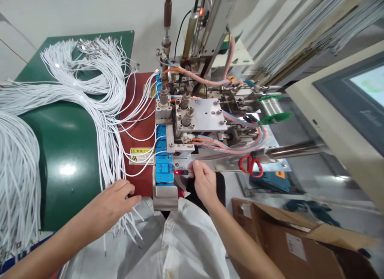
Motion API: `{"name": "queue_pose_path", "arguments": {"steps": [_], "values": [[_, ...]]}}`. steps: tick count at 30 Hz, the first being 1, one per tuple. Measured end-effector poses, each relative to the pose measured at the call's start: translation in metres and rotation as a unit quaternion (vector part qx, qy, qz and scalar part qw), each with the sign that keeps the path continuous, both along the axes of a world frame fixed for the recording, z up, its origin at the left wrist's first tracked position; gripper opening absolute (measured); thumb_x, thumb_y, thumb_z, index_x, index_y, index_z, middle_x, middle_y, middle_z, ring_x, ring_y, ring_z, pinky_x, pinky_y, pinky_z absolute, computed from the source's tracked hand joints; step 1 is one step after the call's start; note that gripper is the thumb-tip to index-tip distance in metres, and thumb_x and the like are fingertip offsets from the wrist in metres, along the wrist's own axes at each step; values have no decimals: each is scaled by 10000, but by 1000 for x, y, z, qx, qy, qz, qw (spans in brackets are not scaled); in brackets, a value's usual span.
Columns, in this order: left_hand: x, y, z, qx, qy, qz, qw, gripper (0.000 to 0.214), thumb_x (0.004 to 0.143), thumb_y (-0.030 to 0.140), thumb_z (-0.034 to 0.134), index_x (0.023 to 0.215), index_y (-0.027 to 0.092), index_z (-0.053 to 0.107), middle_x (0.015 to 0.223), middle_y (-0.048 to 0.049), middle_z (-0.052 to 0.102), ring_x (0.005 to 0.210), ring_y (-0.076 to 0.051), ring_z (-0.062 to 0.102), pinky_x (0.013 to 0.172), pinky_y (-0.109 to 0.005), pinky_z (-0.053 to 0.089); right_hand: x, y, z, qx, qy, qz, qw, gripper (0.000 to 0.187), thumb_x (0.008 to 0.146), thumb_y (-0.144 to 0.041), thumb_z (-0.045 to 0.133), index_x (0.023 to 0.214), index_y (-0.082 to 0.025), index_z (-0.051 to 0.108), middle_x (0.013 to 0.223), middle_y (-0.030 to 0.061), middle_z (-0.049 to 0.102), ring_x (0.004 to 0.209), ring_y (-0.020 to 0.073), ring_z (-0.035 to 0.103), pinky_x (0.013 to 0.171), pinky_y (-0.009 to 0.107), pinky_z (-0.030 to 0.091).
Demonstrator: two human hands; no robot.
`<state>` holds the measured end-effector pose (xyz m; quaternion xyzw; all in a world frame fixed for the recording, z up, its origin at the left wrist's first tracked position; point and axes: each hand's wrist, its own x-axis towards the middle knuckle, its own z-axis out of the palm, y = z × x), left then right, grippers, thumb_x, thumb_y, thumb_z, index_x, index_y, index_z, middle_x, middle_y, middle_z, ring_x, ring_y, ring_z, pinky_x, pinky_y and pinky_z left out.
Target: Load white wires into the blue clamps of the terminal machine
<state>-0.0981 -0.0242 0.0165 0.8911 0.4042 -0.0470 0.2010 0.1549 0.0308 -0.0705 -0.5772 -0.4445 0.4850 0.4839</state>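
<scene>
My left hand lies over the lower part of a bundle of white cables, fingers curled toward the thumb. What it grips is hidden beneath the fingers. My right hand is closed in a pinch just right of a row of blue clamp blocks. At its fingertips is the end of a small dark piece with a red light, which reaches toward the blocks. Whether the fingers hold this piece or only touch it is hard to see. Several single white cables run from the bundle to the blue blocks.
A soldering machine with metal plates and hoses stands ahead. To its right are a wire spool, red-handled scissors and a screen. More cables lie on the green table. A cardboard box sits lower right.
</scene>
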Motion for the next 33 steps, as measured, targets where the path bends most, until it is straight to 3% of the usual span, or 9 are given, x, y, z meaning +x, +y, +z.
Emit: {"name": "queue_pose_path", "arguments": {"steps": [6,11,14,17,20,23,26,30,33], "values": [[9,1,-2,20,38,-13,999,234,807,28,433,656,163,550,797,-46,503,797,-198,459,748,-353,388,1,-4,3,-9,15,8,1000,387,812,-483,475,578,-177,513,517,-31,435,490,104,389,485,234,336],[17,8,3,1,-59,-21,998,193,887,145,400,801,173,570,833,-28,568,794,-164,498,774,-335,406,2,-11,7,-10,13,15,1000,378,819,-458,480,571,-175,516,505,-33,423,484,101,383,468,228,327],[32,10,1,51,-129,31,990,179,899,194,404,872,174,579,807,-25,608,758,-151,533,743,-313,432,0,-21,9,23,30,46,998,349,836,-421,477,617,-169,580,529,-15,476,502,109,432,482,234,361],[54,11,-6,110,-182,92,973,163,887,185,436,925,169,593,824,-40,631,759,-151,567,713,-299,463,-1,-35,13,74,106,98,987,388,872,-434,403,763,-172,668,612,27,554,545,132,499,510,263,416],[75,12,-15,142,-218,150,954,182,884,189,445,969,156,602,857,-53,647,794,-152,603,730,-294,495,0,-41,22,102,146,91,980,304,859,-406,449,844,-205,676,692,37,587,580,141,538,520,271,447],[90,14,-22,121,-244,182,945,246,895,224,422,1074,170,583,907,-62,657,836,-159,620,759,-298,513,1,-36,34,101,69,79,989,123,809,-270,558,806,-219,670,719,26,609,594,131,557,522,245,462],[99,18,-24,61,-295,217,929,298,898,241,415,1150,171,556,942,-74,662,830,-153,625,747,-276,519,-1,-29,42,102,19,96,990,101,786,-212,577,775,-204,677,750,36,633,657,142,589,580,254,487],[102,23,-24,-22,-339,289,895,256,885,226,435,1023,178,645,877,-55,672,793,-145,627,715,-249,513,-11,-29,40,96,32,27,995,147,821,-193,515,813,-208,661,772,30,626,702,140,600,631,264,495],[102,24,-27,-33,-350,334,875,201,853,220,488,923,191,675,872,-39,677,817,-147,623,754,-254,501,-18,-33,36,127,-18,2,992,115,797,-168,542,800,-202,652,775,33,618,720,144,596,650,269,493]]}}
